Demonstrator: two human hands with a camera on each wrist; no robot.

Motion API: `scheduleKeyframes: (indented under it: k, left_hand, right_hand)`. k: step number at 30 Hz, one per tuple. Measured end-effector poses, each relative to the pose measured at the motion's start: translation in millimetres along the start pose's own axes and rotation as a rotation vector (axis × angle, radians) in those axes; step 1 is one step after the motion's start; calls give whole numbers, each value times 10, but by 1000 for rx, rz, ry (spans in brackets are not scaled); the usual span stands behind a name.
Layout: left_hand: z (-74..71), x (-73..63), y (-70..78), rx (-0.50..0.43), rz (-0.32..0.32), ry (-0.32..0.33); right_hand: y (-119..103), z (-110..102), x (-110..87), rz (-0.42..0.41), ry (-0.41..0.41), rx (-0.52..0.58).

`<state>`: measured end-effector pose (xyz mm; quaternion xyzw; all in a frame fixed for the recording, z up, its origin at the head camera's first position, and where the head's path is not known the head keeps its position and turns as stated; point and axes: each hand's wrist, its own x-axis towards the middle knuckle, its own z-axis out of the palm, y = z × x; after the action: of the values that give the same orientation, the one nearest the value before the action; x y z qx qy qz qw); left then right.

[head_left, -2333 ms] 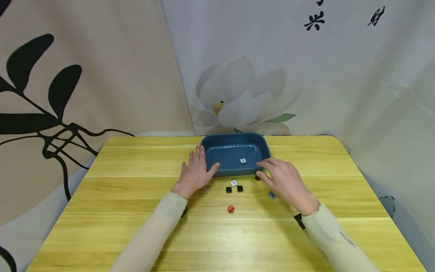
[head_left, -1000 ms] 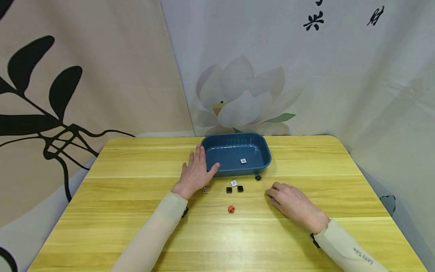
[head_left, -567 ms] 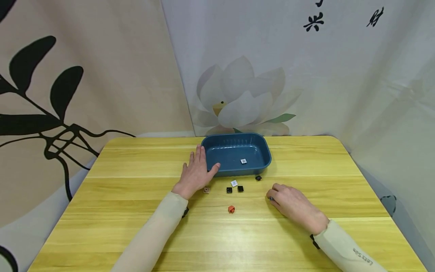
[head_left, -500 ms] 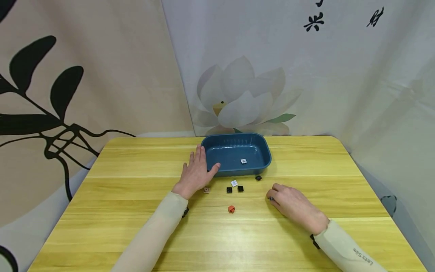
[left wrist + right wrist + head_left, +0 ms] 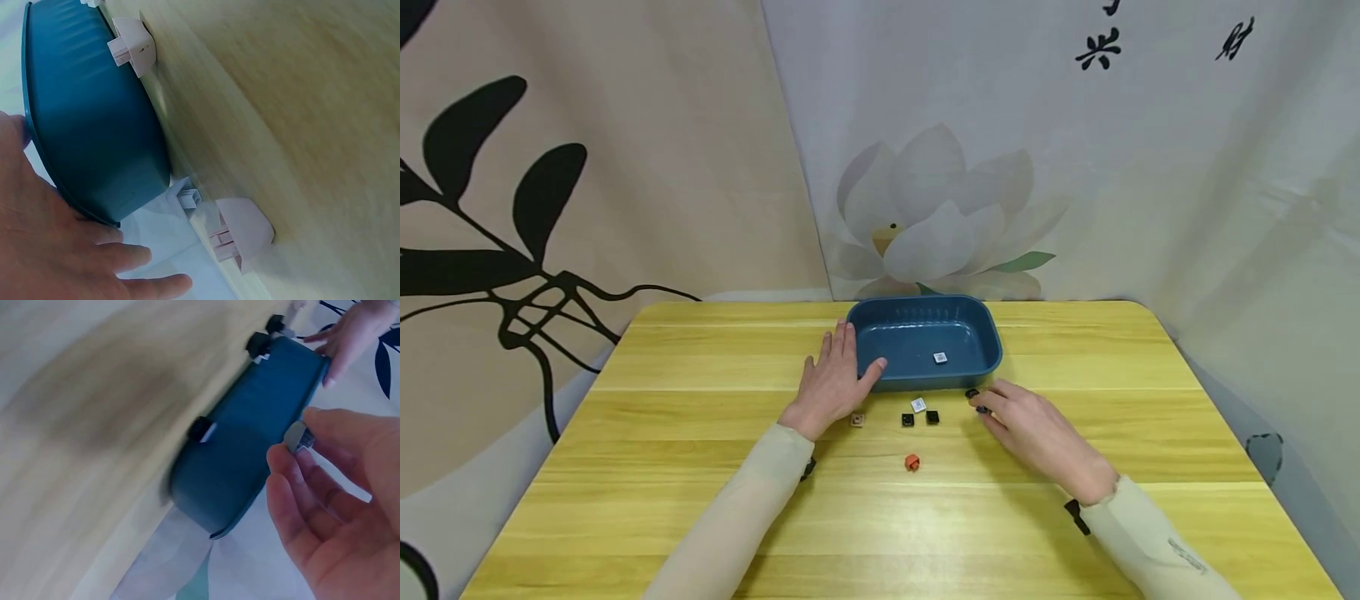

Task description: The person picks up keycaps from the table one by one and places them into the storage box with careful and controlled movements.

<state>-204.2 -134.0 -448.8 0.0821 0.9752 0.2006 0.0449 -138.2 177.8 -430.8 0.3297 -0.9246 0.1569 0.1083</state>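
My right hand [image 5: 1037,433] pinches a small grey keycap [image 5: 295,435] between thumb and fingers, just off the front right corner of a blue plastic tray [image 5: 928,384]. With fingers straight, my left hand [image 5: 829,385] rests against the tray's left rim. Inside the tray lies one white keycap [image 5: 940,357]. A black keycap [image 5: 972,393] sits by the tray's front wall, right at my right fingertips in the head view. Before the tray are another white keycap [image 5: 918,405] and two black ones, the left [image 5: 907,420] and the right [image 5: 932,417].
An orange keycap [image 5: 912,462] lies nearer the front of the wooden table [image 5: 880,533]. A pinkish keycap [image 5: 857,421] is beside my left wrist. In the left wrist view, another pink keycap [image 5: 136,47] and a pale grey one [image 5: 185,197] show near the tray. A printed curtain hangs behind.
My right hand came back from the tray, took the grey keycap off the table at the right, and has since moved up and left toward the tray. My left hand stays in place.
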Motion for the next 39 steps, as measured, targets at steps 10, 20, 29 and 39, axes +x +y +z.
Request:
scheduleKeyframes:
  k: [10, 20, 29, 39]
  left_hand:
    - [12, 27, -16, 46, 24, 65]
    - [29, 48, -21, 54, 4, 37]
    - [35, 64, -4, 55, -10, 28]
    - [39, 58, -3, 58, -20, 23]
  right_hand:
    - [-109, -74, 348, -6, 93, 49]
    - [-163, -153, 694, -24, 120, 44]
    - [-159, -107, 971, 1, 98, 36]
    - [-107, 86, 1209, 73, 7, 72]
